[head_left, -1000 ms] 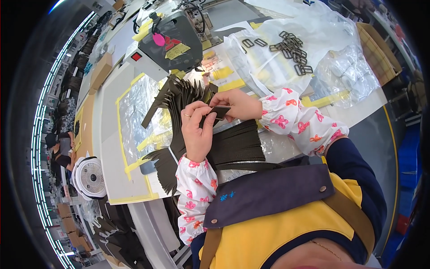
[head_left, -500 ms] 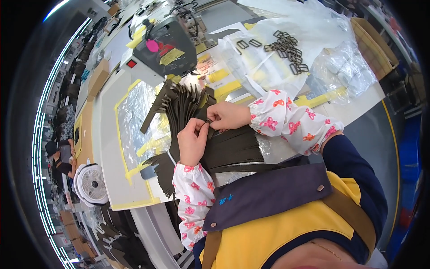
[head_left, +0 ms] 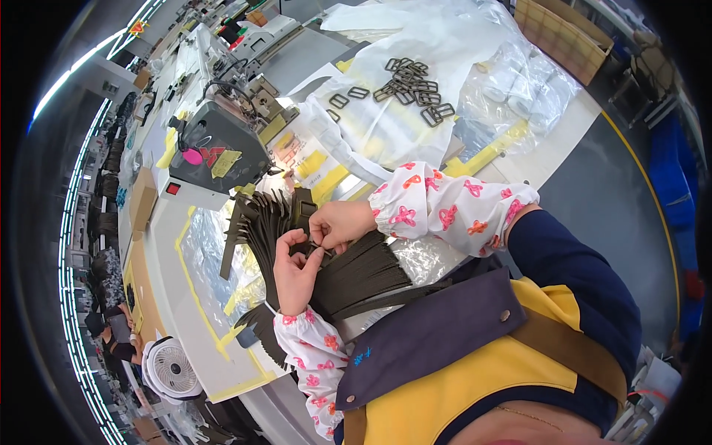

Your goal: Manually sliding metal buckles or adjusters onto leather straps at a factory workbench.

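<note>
My left hand (head_left: 294, 273) and my right hand (head_left: 343, 225) meet over a thick pile of dark olive webbing straps (head_left: 363, 276). Their fingertips pinch a short dark strap piece (head_left: 312, 251); whether a buckle is on it is hidden by the fingers. Fanned strap ends (head_left: 261, 222) stick out beyond my left hand, toward the machine. Several metal slide buckles (head_left: 412, 87) lie in a loose heap on white sheeting farther off, with a few single ones to their left.
A dark sewing machine (head_left: 222, 144) stands beyond the straps at left. Clear plastic bags (head_left: 512, 89) lie at the table's right, near a cardboard box (head_left: 560, 41). A white fan (head_left: 173, 369) is at lower left, where another person (head_left: 115, 330) works. Yellow tape (head_left: 194, 278) edges the table.
The view has shifted, so the table and machine sit lower and farther left. My fingers have changed their grip; the left ones are more spread. Both hands stay together over the straps.
</note>
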A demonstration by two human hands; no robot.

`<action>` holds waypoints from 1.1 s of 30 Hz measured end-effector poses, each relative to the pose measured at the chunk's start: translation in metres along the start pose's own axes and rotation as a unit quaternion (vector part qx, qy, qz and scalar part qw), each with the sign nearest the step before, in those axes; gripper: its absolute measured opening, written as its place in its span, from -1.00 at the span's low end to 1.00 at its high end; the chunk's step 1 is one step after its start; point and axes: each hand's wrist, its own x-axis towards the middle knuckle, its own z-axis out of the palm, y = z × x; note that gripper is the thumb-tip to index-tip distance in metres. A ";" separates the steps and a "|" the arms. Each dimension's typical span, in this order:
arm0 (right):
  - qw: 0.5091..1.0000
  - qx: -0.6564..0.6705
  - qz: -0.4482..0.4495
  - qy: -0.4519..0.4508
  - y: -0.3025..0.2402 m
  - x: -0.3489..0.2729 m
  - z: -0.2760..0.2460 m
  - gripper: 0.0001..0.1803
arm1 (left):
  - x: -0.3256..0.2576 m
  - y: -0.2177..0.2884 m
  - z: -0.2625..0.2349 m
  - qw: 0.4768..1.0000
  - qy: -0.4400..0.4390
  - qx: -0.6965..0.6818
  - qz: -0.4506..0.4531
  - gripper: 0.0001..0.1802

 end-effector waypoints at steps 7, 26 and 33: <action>0.987 -0.120 -0.064 0.085 -0.024 -0.008 -0.045 -0.82 | 0.010 0.009 0.001 0.998 -0.020 0.045 -0.028 -0.79; 0.773 -0.518 0.131 0.342 0.002 -0.126 -0.174 -0.82 | 0.009 0.009 0.028 0.966 -0.107 0.191 0.137 -0.86; 0.986 -0.026 -0.026 0.161 -0.040 -0.081 -0.066 -0.88 | 0.005 0.011 0.018 0.984 0.074 0.088 0.133 -0.91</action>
